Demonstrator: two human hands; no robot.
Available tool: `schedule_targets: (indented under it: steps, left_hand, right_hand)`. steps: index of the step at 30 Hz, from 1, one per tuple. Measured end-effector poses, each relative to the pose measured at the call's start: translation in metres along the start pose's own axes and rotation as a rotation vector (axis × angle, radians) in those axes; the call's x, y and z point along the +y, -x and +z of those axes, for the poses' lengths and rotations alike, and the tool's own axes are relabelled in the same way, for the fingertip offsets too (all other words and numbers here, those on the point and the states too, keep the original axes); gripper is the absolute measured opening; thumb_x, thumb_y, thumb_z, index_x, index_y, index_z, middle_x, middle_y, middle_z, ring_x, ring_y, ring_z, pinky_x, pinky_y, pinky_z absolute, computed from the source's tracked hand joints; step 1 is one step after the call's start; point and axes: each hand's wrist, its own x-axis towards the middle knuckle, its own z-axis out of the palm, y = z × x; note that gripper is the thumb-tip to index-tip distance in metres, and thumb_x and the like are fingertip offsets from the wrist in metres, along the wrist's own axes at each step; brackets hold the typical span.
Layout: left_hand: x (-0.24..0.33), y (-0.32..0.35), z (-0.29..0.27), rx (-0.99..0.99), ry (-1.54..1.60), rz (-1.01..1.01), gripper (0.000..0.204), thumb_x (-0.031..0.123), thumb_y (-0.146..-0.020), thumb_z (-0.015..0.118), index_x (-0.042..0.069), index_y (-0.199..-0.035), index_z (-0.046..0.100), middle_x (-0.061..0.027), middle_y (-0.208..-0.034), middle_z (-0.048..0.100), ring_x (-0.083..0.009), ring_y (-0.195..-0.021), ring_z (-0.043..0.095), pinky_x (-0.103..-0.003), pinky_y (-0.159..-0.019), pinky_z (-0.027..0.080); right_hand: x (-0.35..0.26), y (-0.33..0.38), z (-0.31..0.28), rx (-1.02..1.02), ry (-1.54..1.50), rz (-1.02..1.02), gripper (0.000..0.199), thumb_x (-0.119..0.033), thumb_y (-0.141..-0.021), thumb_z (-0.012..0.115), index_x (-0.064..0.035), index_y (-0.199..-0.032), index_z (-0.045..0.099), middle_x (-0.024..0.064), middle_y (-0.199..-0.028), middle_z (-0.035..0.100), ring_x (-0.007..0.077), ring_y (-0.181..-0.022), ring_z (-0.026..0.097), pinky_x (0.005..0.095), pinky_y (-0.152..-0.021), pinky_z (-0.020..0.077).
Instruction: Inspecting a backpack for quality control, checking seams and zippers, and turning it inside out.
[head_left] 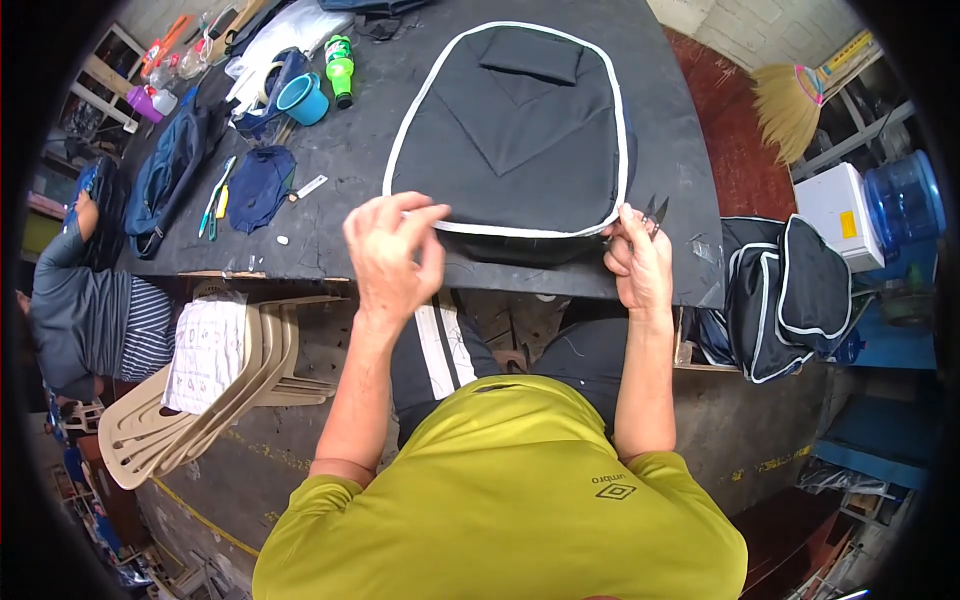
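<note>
A black backpack with white piping around its edge lies on the dark table in front of me. My right hand is closed at its near right corner, with thumb and finger against the piping. Small dark scissors are held in that same hand, blades pointing up and away from me. At the near left corner is my left hand, its fingers bent and its thumb apart from the forefinger. I see nothing between them; some fingertips overlap the white piping, and whether they touch it I cannot tell.
On the table at left lie blue cloth, a teal cup, a green bottle and dark bags. Stacked beige chairs stand left, near another person. More white-edged bags sit at right, below a broom.
</note>
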Motion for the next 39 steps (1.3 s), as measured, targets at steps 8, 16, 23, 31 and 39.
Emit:
schedule_targets:
  steps: [8,16,23,31,39]
  left_hand:
    - [0.095,-0.023,0.049,-0.012,0.293,0.179,0.029,0.012,-0.079,0.088,0.014,-0.107,0.081,0.0015,-0.103,0.072,-0.0221,-0.093,0.068,-0.042,-0.088,0.047]
    - [0.075,0.016,0.068,0.071,0.293,0.236,0.02,0.011,-0.082,0.085,0.013,-0.102,0.08,0.0028,-0.099,0.075,-0.0185,-0.086,0.067,-0.039,-0.082,0.046]
    - [0.092,-0.014,0.046,-0.084,0.552,-0.091,0.03,0.01,-0.089,0.084,0.006,-0.118,0.076,-0.0042,-0.086,0.071,-0.0258,-0.078,0.065,-0.04,-0.078,0.051]
    - [0.11,-0.044,0.054,-0.137,0.515,-0.262,0.021,0.021,-0.087,0.085,0.005,-0.095,0.075,-0.0079,-0.086,0.069,-0.0295,-0.073,0.07,-0.042,-0.07,0.056]
    - [0.098,-0.038,0.059,-0.293,0.916,-0.548,0.018,0.018,-0.11,0.068,0.002,-0.103,0.071,0.0075,-0.081,0.058,0.0007,-0.07,0.049,-0.021,-0.06,0.04]
  right_hand:
    - [-0.002,0.007,0.007,-0.029,0.043,-0.029,0.014,-0.015,-0.11,0.071,-0.0019,-0.105,0.073,0.0043,-0.088,0.074,0.0013,-0.05,0.037,0.0224,-0.046,0.0274]
    - [0.037,0.023,0.024,-0.095,-0.149,0.029,0.005,-0.013,-0.113,0.067,-0.0094,-0.115,0.07,-0.0093,-0.078,0.054,0.0018,-0.052,0.035,0.0218,-0.049,0.0288]
    - [0.039,0.023,0.026,-0.033,0.032,-0.077,0.019,-0.009,-0.106,0.078,0.0001,-0.122,0.076,-0.0094,-0.078,0.061,-0.0009,-0.055,0.041,0.0225,-0.049,0.0301]
    - [0.045,0.027,0.024,-0.025,0.206,-0.246,0.019,-0.007,-0.107,0.076,0.0022,-0.123,0.078,0.0002,-0.1,0.078,0.0054,-0.083,0.068,0.0226,-0.077,0.0554]
    - [0.029,0.031,0.02,0.011,0.347,-0.342,0.016,-0.006,-0.107,0.077,0.0022,-0.12,0.078,-0.0013,-0.097,0.076,0.0047,-0.087,0.067,0.0231,-0.083,0.055]
